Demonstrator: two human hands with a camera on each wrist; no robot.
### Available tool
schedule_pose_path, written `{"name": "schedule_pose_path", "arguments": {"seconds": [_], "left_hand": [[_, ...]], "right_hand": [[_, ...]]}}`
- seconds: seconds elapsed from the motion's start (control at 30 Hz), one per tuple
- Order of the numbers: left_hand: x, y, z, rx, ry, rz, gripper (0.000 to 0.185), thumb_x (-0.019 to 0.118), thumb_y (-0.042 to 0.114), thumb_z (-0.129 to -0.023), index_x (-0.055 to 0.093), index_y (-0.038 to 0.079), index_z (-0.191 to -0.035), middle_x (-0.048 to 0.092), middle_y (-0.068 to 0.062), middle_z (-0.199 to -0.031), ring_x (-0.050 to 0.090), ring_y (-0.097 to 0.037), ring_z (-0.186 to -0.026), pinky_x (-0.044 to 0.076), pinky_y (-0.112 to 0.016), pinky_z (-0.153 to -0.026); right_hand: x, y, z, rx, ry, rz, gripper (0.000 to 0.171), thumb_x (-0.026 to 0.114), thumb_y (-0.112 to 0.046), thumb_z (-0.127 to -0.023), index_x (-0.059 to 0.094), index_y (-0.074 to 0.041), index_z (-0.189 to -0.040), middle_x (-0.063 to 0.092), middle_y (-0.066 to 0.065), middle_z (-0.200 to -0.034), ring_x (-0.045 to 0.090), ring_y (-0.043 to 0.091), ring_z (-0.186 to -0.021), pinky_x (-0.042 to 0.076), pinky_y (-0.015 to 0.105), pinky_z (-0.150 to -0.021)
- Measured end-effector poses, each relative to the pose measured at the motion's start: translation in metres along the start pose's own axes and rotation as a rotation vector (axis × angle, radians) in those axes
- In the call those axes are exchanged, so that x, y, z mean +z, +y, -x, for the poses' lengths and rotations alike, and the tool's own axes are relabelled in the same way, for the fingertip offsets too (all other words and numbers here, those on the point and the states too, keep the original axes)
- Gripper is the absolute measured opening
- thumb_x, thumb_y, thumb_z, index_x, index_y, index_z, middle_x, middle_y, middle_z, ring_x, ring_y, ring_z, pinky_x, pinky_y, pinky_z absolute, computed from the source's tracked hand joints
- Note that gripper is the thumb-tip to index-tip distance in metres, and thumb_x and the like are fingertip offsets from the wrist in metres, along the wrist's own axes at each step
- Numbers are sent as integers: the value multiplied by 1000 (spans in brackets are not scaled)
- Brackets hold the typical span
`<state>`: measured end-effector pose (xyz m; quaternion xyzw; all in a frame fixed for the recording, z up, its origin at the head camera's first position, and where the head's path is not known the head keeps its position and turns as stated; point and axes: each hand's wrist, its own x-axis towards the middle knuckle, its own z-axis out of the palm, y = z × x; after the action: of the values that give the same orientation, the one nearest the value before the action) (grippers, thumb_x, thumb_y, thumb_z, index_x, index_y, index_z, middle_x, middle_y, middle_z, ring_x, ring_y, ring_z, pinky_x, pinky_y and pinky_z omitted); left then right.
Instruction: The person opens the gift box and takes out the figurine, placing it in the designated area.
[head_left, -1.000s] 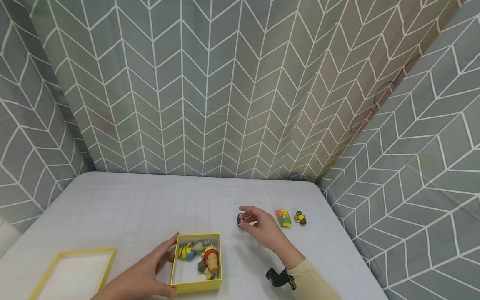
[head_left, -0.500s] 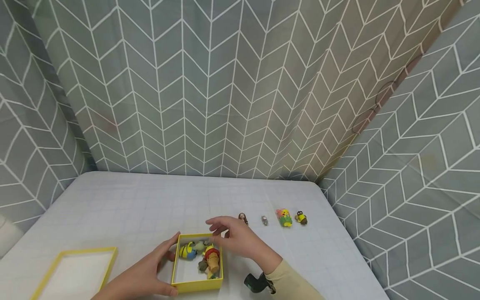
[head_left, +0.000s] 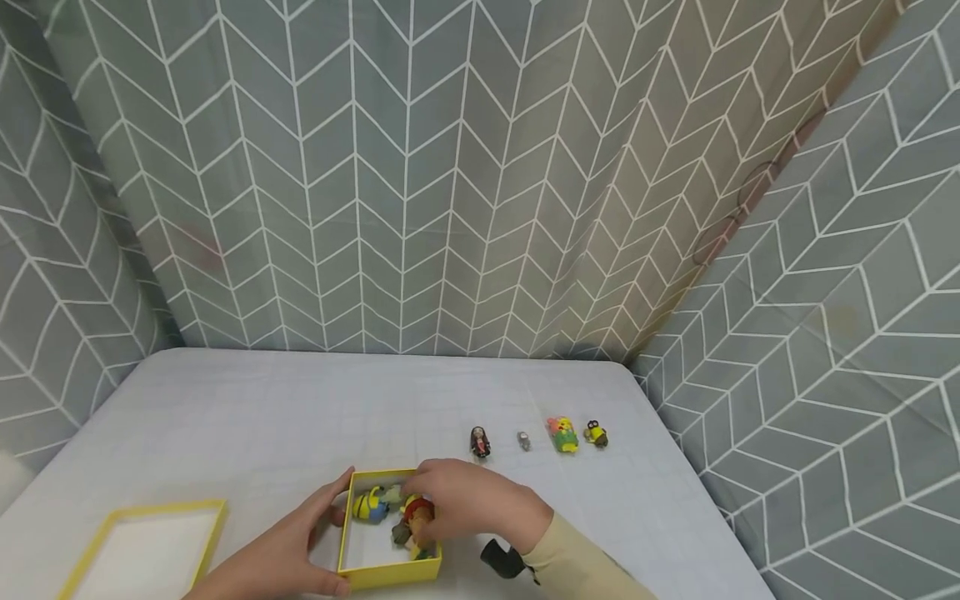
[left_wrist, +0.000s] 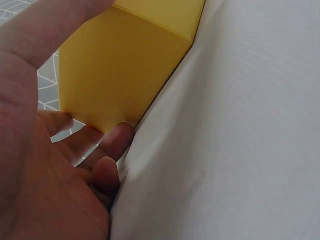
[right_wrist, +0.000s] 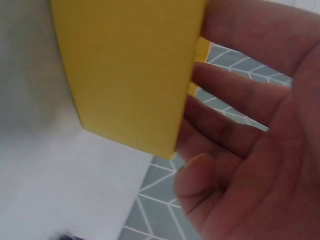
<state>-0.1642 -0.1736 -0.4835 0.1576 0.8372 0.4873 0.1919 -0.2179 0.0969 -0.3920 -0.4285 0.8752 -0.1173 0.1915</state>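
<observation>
My left hand [head_left: 288,546] grips the left side of an open yellow box [head_left: 390,575], thumb at its near corner and fingers along its side. In the left wrist view, fingertips [left_wrist: 120,140] touch the yellow wall. My right hand [head_left: 476,496] reaches over the right rim, its fingertips hidden inside; whether they hold anything cannot be seen. In the box lie a yellow-and-blue striped figurine [head_left: 369,505], a grey-green figurine [head_left: 392,495] and a red-and-yellow figurine with a cone-shaped base [head_left: 417,510], partly covered by the right hand.
Beyond the box stands a row on the white table: a dark-haired doll figurine [head_left: 480,442], a small grey figurine [head_left: 523,440], a pink, yellow and green figurine [head_left: 562,435] and a yellow-and-brown figurine [head_left: 596,433]. A yellow-rimmed lid [head_left: 142,508] lies left. Patterned curtains [head_left: 420,183] surround the table.
My right hand has let go of the dark-haired doll figurine, which now stands in the row, and moved left and nearer, into the box. The left hand stays on the box.
</observation>
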Motion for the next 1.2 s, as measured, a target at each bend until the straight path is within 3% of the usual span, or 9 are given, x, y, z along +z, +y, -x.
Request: {"name": "schedule_pose_path", "arguments": {"seconds": [0.1, 0.3, 0.43, 0.67, 0.8, 0.97, 1.1, 1.2], "left_hand": [[0, -1, 1, -7, -4, 15, 116, 87, 34, -75, 9, 19, -160, 38, -8, -143, 46, -24, -113, 46, -23, -87], [1, -5, 4, 3, -29, 88, 112, 85, 29, -80, 7, 20, -161, 33, -9, -147, 47, -16, -115, 37, -14, -93], [1, -5, 6, 23, -18, 74, 113, 85, 29, -79, 7, 19, -161, 34, -8, -146, 48, -14, -114, 38, -15, -94], [0, -6, 8, 20, -9, 72, 113, 85, 29, -79, 7, 20, -161, 36, -8, -143, 48, -13, -113, 38, -15, -94], [-1, -7, 9, 29, -17, 97, 112, 85, 26, -80, 8, 18, -160, 37, -9, -142, 49, -13, -113, 38, -15, -93], [-2, -5, 10, 41, -7, 71, 113, 86, 27, -79, 9, 16, -160, 39, -9, -142, 48, -14, -113, 39, -17, -94], [-2, -1, 8, 26, 6, 25, 115, 87, 32, -77, 9, 19, -160, 39, -6, -142, 46, -19, -115, 38, -17, -95], [-1, -2, 4, 39, 9, -2, 114, 87, 34, -76, 11, 21, -160, 39, -4, -142, 47, -19, -115, 38, -19, -96]], "right_hand": [[0, -6, -4, 1, -33, 91, 33, 84, -32, -81, 73, -20, -110, 58, -15, -99, 48, -2, -81, 43, 15, -73], [2, -16, -9, 3, -54, 248, 25, 86, -34, -77, 74, -22, -96, 55, -16, -85, 46, 0, -73, 40, 16, -64], [4, -20, -12, 13, -45, 304, 23, 87, -35, -76, 69, -23, -84, 50, -15, -77, 45, 2, -69, 39, 17, -61], [6, -23, -16, -5, -46, 388, 24, 86, -34, -77, 65, -23, -78, 50, -14, -80, 44, 2, -72, 39, 17, -64], [7, -20, -16, -13, -59, 338, 23, 86, -29, -76, 68, -23, -87, 51, -14, -84, 45, 2, -73, 40, 16, -65], [1, -14, -13, -28, -67, 146, 33, 86, -25, -74, 67, -23, -101, 53, -18, -83, 49, -1, -72, 43, 15, -64], [-5, -6, -8, -72, -15, -23, 41, 85, -28, -77, 64, -23, -112, 58, -21, -92, 56, -3, -81, 45, 14, -69], [-5, 0, -4, -107, 49, -120, 57, 84, -31, -78, 58, -21, -127, 60, -20, -106, 58, -3, -93, 46, 14, -77]]}}
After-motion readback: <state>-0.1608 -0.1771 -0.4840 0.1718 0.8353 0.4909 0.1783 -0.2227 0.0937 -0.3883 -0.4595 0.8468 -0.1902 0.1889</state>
